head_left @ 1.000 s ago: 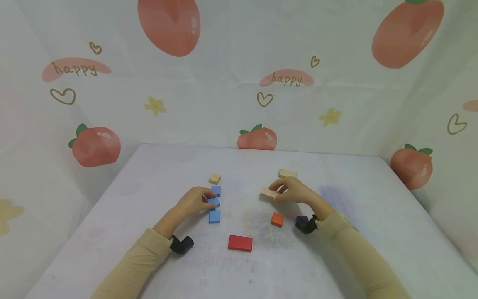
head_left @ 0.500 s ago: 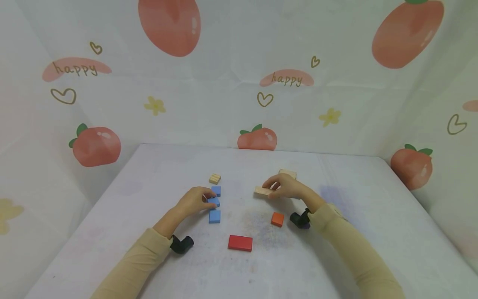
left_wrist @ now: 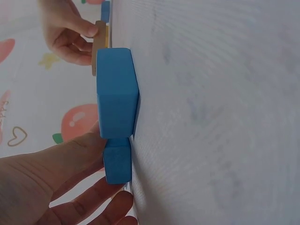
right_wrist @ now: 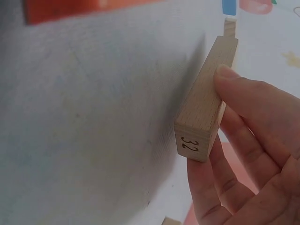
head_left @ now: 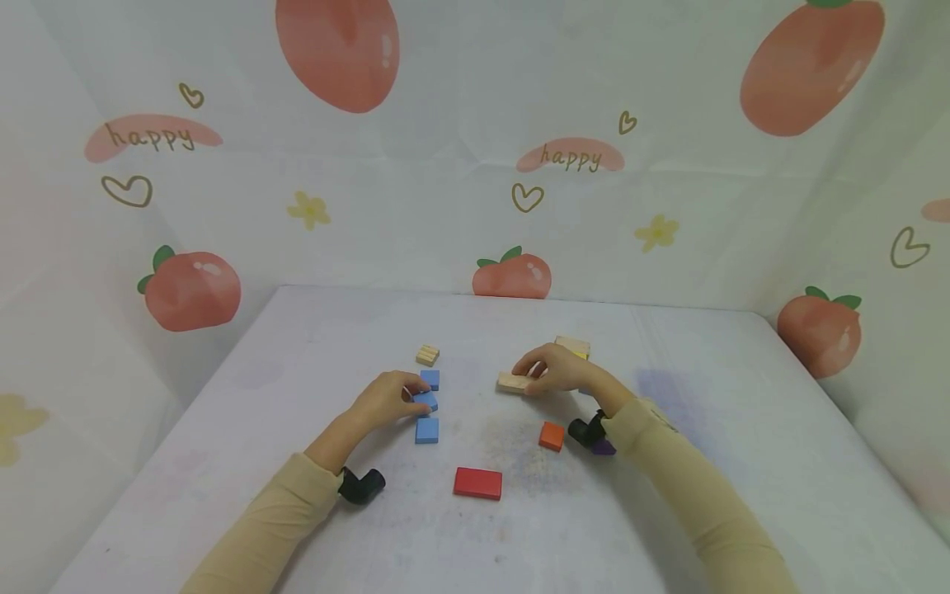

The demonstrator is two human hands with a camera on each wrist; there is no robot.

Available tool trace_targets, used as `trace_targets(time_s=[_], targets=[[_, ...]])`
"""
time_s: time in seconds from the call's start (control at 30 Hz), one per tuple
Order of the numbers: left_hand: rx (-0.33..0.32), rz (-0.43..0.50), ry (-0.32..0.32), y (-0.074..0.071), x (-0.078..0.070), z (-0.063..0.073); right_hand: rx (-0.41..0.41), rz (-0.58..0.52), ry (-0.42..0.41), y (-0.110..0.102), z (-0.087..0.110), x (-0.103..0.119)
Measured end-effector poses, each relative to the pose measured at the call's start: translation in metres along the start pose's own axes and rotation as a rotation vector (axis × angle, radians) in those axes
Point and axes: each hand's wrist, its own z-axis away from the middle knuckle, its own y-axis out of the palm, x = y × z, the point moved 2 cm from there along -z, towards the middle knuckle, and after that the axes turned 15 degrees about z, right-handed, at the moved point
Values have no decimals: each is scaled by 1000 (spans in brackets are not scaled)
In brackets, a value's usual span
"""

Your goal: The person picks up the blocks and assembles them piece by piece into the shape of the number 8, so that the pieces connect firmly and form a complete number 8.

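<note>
My left hand [head_left: 386, 399] pinches the middle one of three blue blocks, the held block [head_left: 425, 402] lying in a row with the others. In the left wrist view that held block [left_wrist: 117, 161] sits between thumb and fingers, behind the front blue block [left_wrist: 117, 96]. A plain wooden block [head_left: 510, 383] is gripped by my right hand [head_left: 555, 369], to the right of the row and close over the table. The right wrist view shows the wooden block [right_wrist: 204, 93] with "32" on its end, thumb on one face and fingers on the opposite side.
A red block [head_left: 478, 483] lies nearest me, with an orange block [head_left: 552, 436] beyond it. My right wrist partly covers a purple block [head_left: 604, 447]. Behind the right hand are another wooden block [head_left: 573, 343] and a yellow piece [head_left: 582, 355]. Wooden strips [head_left: 427, 355] lie beyond the blue row.
My right hand has moved left with the wooden block, bringing it nearer the blue row. The left hand stays on the middle blue block.
</note>
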Motion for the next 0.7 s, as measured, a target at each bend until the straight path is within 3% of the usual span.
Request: trace_targets(time_s=[0.7], targets=[[3,17,-11,0,-1,0,52,20,54,3,-9,4]])
